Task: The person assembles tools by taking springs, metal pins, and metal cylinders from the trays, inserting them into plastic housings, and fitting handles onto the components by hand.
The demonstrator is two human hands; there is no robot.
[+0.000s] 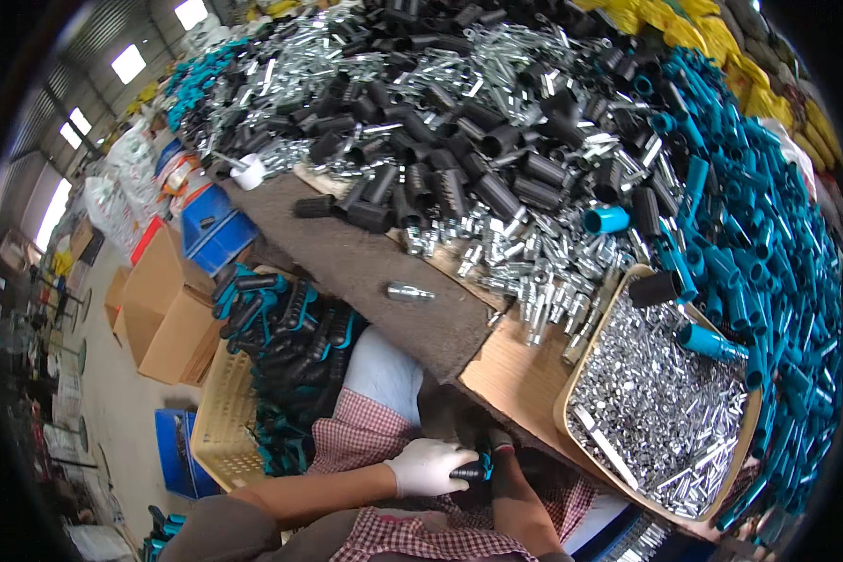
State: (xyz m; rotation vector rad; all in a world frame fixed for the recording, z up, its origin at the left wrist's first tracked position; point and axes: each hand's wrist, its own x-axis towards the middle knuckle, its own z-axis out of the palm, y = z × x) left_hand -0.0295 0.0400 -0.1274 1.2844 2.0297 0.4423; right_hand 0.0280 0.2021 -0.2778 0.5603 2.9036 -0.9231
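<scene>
One yellow basket point(217, 433) of black-and-teal handles — too many to count — stands at the person's left; one cream tray point(564, 412) of small metal parts crowds the right, one teal tube point(707, 340) and one black sleeve point(656, 288) over it. Heaped rods block the far side; one metal piece point(410, 292) lies alone on the brown board point(347, 258). The gloved left hand point(434, 467) grasps one handle point(471, 470) low over the lap — the right hand point(510, 475) is just beside, its finger state impossible to tell.

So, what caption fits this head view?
A white-gloved left hand grips a black-and-teal piece near heaps of metal parts and teal tubes.
</scene>
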